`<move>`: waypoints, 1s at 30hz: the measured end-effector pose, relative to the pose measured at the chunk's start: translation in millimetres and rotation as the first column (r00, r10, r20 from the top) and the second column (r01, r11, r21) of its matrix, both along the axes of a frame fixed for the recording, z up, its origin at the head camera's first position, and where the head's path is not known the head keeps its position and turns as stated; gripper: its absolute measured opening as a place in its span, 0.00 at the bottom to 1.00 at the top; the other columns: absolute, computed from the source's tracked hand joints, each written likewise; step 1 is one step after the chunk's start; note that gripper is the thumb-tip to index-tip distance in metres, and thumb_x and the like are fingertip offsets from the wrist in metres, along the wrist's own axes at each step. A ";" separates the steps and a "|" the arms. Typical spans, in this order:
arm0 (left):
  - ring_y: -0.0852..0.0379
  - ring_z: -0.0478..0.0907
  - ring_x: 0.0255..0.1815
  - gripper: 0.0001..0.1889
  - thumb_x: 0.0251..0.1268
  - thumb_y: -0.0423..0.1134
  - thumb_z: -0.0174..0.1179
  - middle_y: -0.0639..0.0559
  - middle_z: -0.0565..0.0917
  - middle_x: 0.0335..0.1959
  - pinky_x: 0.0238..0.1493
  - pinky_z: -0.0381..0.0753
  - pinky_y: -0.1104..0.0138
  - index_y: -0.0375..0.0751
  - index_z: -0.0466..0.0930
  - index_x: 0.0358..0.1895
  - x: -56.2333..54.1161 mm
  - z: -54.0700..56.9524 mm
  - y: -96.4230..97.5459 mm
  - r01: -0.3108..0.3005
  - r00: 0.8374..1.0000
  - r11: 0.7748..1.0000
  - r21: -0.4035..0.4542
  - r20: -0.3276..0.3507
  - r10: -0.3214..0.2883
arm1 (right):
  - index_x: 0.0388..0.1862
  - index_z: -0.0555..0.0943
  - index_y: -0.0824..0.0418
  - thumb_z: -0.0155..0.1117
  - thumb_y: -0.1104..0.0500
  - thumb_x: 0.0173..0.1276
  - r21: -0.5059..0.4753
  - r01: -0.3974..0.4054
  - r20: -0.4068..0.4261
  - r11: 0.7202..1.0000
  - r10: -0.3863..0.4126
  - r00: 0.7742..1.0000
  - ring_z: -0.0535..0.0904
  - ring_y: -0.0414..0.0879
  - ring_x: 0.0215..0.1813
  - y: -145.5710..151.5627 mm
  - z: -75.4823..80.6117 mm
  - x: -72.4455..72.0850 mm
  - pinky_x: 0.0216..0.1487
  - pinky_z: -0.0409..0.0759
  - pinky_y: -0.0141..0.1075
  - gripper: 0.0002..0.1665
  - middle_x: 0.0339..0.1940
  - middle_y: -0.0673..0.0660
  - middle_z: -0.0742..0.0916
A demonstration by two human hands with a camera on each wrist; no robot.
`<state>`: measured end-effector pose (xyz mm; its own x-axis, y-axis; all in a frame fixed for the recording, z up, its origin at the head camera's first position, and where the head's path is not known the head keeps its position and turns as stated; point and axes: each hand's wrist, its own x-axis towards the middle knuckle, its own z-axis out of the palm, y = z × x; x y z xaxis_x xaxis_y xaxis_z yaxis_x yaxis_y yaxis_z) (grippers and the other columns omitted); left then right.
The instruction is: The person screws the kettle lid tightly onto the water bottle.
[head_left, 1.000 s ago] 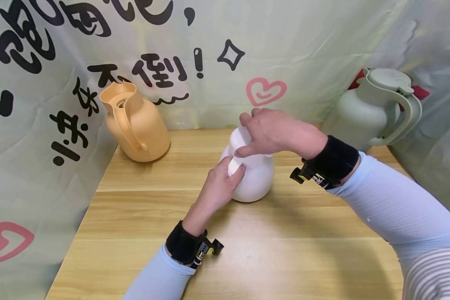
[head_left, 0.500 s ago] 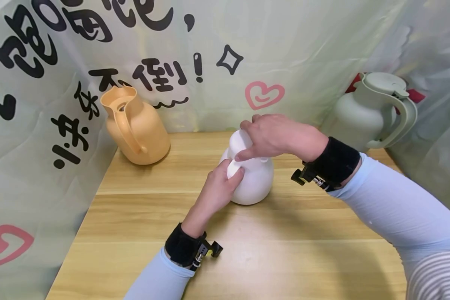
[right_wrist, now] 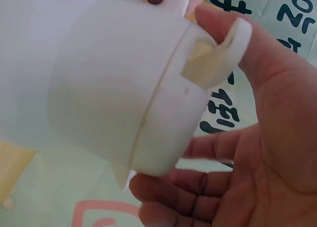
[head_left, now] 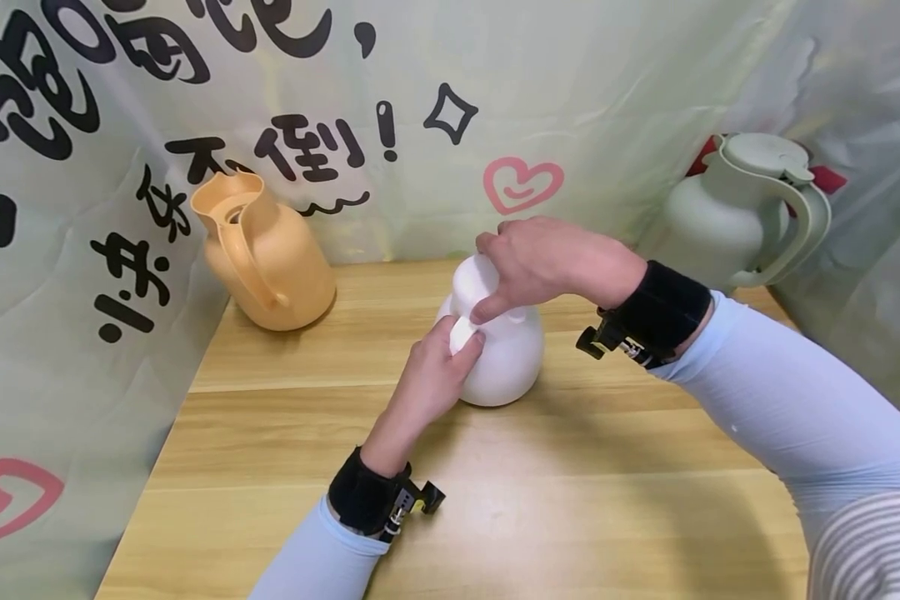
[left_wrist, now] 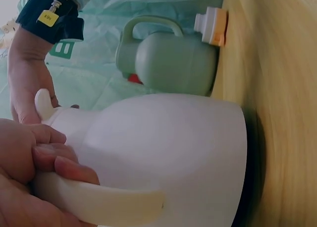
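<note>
A white thermos jug [head_left: 506, 358] stands upright on the wooden table, near the back wall. My left hand [head_left: 435, 367] grips its handle [left_wrist: 99, 199], fingers wrapped round the upper part with the thumb along it. From above, my right hand [head_left: 543, 262] holds the jug's white lid [right_wrist: 171, 123]. In the right wrist view its thumb [right_wrist: 220, 21] lies by the raised lever [right_wrist: 233, 51] and the fingertips [right_wrist: 148, 190] curl under the lid's far side. The lid sits on the neck, with a thin seam between them.
An orange thermos jug [head_left: 273, 258] without a lid stands at the back left. A pale green lidded jug [head_left: 720, 221] stands at the back right. Beside it, in the left wrist view, is an orange-and-white stopper [left_wrist: 213, 26]. A printed sheet [head_left: 412, 192] hangs behind the table.
The head view shifts slightly. Both hands stay on the white jug, with no clear movement of the lid.
</note>
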<state>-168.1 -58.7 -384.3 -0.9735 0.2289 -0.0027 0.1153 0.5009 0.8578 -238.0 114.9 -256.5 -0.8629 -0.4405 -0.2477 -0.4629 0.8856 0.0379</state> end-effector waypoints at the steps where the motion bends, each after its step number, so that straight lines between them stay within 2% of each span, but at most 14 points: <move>1: 0.48 0.81 0.47 0.17 0.77 0.52 0.56 0.46 0.86 0.46 0.45 0.80 0.56 0.45 0.77 0.56 0.4 0.1 0.4 -0.006 1.000 1.000 0.006 -0.002 0.006 | 0.62 0.75 0.59 0.67 0.21 0.53 0.003 0.011 -0.009 1.000 -0.011 1.000 0.84 0.55 0.46 -1.2 -0.7 0.3 0.52 0.82 0.47 0.53 0.49 0.57 0.84; 10: 0.48 0.84 0.50 0.17 0.76 0.52 0.58 0.44 0.87 0.48 0.51 0.83 0.50 0.42 0.79 0.52 4.6 -1.1 4.0 -0.074 0.997 0.996 0.054 -0.020 0.075 | 0.54 0.77 0.63 0.59 0.20 0.57 -0.009 0.167 -0.069 0.986 -0.167 0.984 0.83 0.54 0.48 -17.8 -9.6 8.4 0.50 0.83 0.48 0.50 0.46 0.57 0.84; 14: 0.49 0.84 0.50 0.16 0.76 0.52 0.57 0.44 0.87 0.47 0.51 0.83 0.50 0.43 0.78 0.51 5.3 -1.1 4.3 -0.064 0.998 0.996 0.058 -0.018 0.065 | 0.50 0.78 0.62 0.57 0.20 0.59 0.005 0.227 -0.077 0.974 -0.226 0.971 0.82 0.53 0.49 -23.0 -10.4 13.5 0.50 0.82 0.47 0.47 0.45 0.55 0.84; 18: 0.49 0.83 0.52 0.16 0.76 0.51 0.57 0.45 0.87 0.50 0.54 0.83 0.49 0.43 0.78 0.54 4.4 -0.7 2.4 -0.038 0.999 0.997 0.062 -0.005 0.038 | 0.57 0.75 0.64 0.55 0.18 0.60 0.032 0.244 -0.046 0.969 -0.243 0.969 0.83 0.55 0.53 -23.9 -7.8 14.3 0.54 0.81 0.48 0.53 0.49 0.59 0.85; 21: 0.50 0.83 0.51 0.16 0.77 0.51 0.56 0.46 0.86 0.49 0.53 0.84 0.50 0.43 0.78 0.54 3.4 -0.7 1.1 -0.021 1.000 0.998 0.056 -0.010 0.021 | 0.67 0.72 0.64 0.55 0.20 0.66 -0.015 0.163 0.010 0.986 -0.163 0.987 0.79 0.59 0.64 -15.3 -5.1 10.7 0.64 0.78 0.52 0.54 0.61 0.63 0.83; 24: 0.49 0.82 0.47 0.15 0.77 0.51 0.56 0.46 0.86 0.46 0.49 0.83 0.52 0.43 0.77 0.53 2.5 -0.8 -0.4 -0.009 1.000 0.999 0.048 -0.022 0.010 | 0.76 0.69 0.60 0.59 0.31 0.72 -0.153 0.029 0.110 0.988 -0.012 0.994 0.72 0.58 0.73 1.9 -2.3 4.5 0.73 0.72 0.55 0.46 0.73 0.60 0.77; 26: 0.49 0.81 0.46 0.15 0.77 0.51 0.56 0.46 0.85 0.45 0.47 0.83 0.54 0.44 0.77 0.52 2.1 -1.5 -0.6 -0.003 1.000 0.999 0.040 -0.028 0.004 | 0.79 0.67 0.56 0.64 0.42 0.73 -0.260 -0.030 0.187 0.965 0.080 0.979 0.73 0.55 0.72 15.0 -1.2 -0.2 0.74 0.72 0.54 0.41 0.75 0.57 0.77; 28: 0.49 0.81 0.45 0.14 0.77 0.51 0.56 0.46 0.85 0.44 0.46 0.82 0.54 0.45 0.77 0.52 1.6 -2.0 -1.1 0.000 0.999 0.999 0.033 -0.033 0.001 | 0.80 0.65 0.55 0.69 0.49 0.69 -0.331 -0.063 0.251 0.941 0.152 0.956 0.76 0.52 0.68 24.3 0.1 -4.3 0.71 0.75 0.51 0.43 0.72 0.54 0.79; 30: 0.49 0.81 0.45 0.14 0.77 0.51 0.55 0.47 0.85 0.43 0.45 0.81 0.55 0.46 0.77 0.51 1.0 -2.6 -1.7 -0.006 0.999 1.000 0.022 -0.043 0.007 | 0.79 0.66 0.54 0.74 0.52 0.64 -0.362 -0.088 0.264 0.928 0.192 0.945 0.79 0.49 0.63 28.0 0.1 -7.7 0.66 0.78 0.49 0.45 0.67 0.52 0.81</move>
